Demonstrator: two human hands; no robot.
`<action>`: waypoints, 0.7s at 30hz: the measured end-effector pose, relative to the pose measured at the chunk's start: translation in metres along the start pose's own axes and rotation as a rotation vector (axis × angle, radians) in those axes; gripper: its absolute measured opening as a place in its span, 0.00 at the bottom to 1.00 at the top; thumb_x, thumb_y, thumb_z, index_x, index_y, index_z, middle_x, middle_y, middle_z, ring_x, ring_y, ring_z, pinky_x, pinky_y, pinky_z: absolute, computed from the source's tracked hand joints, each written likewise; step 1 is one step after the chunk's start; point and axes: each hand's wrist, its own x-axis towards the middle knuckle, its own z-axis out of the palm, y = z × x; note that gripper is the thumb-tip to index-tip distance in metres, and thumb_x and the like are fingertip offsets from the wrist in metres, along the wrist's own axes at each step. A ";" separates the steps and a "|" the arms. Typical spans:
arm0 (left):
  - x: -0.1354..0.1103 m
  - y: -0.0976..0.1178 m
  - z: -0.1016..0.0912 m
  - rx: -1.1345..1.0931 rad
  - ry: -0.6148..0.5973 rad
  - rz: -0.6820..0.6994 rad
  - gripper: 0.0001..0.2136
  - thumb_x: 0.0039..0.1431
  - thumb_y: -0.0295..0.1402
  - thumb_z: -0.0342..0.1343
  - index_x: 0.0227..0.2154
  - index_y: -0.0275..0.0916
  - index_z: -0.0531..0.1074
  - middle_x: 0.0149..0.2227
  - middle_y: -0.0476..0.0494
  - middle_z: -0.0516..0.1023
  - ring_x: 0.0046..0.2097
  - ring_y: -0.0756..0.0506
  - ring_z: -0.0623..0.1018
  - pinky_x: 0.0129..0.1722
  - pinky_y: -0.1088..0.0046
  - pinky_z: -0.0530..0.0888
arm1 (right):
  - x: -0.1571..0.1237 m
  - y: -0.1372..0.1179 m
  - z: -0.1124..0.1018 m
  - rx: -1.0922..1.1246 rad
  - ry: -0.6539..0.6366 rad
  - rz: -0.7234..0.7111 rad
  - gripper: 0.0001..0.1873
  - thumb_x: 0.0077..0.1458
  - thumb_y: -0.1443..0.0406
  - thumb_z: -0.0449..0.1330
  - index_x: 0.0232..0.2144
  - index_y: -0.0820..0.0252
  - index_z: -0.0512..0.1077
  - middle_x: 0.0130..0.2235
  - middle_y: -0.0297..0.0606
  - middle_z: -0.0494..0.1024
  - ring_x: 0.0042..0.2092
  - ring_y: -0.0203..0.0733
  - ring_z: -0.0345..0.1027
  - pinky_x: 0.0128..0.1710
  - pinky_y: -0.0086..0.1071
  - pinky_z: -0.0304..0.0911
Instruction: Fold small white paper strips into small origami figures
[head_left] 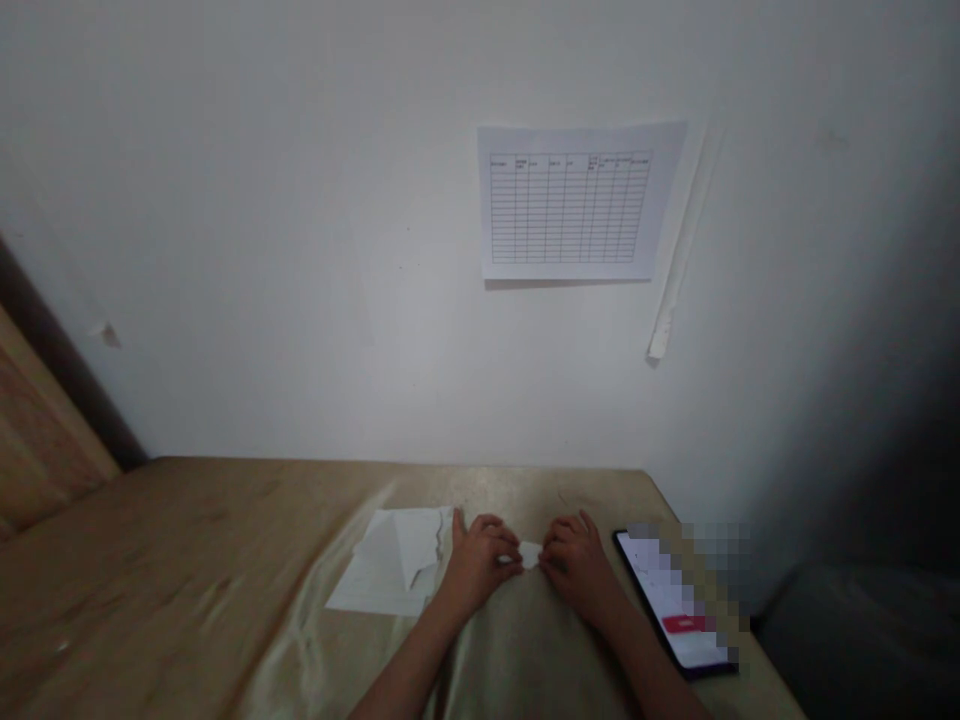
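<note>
A small white piece of paper (pixel 529 555) lies on the tan table (pixel 187 540), pinched between both my hands. My left hand (pixel 480 562) has its fingers curled onto the paper's left edge. My right hand (pixel 576 560) has its fingers curled onto the right edge. Just left of my left hand lie larger white sheets of paper (pixel 394 570), one with a torn edge.
A phone (pixel 675 600) with a lit screen lies at the table's right edge, close to my right forearm. A printed table sheet (pixel 574 205) hangs on the white wall. A wooden board (pixel 37 440) leans at the far left.
</note>
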 end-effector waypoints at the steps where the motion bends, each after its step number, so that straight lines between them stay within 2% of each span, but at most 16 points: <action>1: 0.000 0.000 -0.001 0.004 0.001 -0.001 0.03 0.59 0.40 0.65 0.34 0.53 0.83 0.46 0.48 0.84 0.59 0.36 0.71 0.65 0.31 0.33 | 0.000 0.000 0.001 0.001 -0.004 -0.006 0.07 0.59 0.65 0.61 0.33 0.50 0.80 0.41 0.33 0.79 0.56 0.45 0.64 0.70 0.52 0.30; 6: 0.002 0.000 0.000 0.020 0.002 0.014 0.05 0.61 0.36 0.62 0.36 0.55 0.83 0.47 0.50 0.84 0.59 0.37 0.71 0.65 0.31 0.33 | 0.002 0.000 0.004 0.000 -0.027 -0.008 0.08 0.59 0.64 0.63 0.39 0.45 0.81 0.43 0.34 0.78 0.56 0.46 0.63 0.69 0.51 0.35; 11: 0.001 0.000 0.002 0.033 0.014 0.020 0.05 0.62 0.35 0.62 0.36 0.52 0.82 0.46 0.49 0.84 0.58 0.38 0.72 0.65 0.31 0.33 | 0.004 -0.001 0.007 -0.015 -0.027 -0.003 0.08 0.59 0.65 0.63 0.34 0.46 0.81 0.41 0.33 0.78 0.55 0.45 0.64 0.69 0.50 0.34; 21: 0.000 0.003 0.006 -0.012 0.055 0.022 0.02 0.60 0.35 0.65 0.34 0.50 0.81 0.45 0.51 0.82 0.56 0.40 0.73 0.66 0.33 0.35 | 0.005 -0.001 0.009 -0.027 -0.007 -0.018 0.07 0.60 0.65 0.62 0.35 0.47 0.80 0.42 0.31 0.79 0.56 0.44 0.64 0.69 0.50 0.31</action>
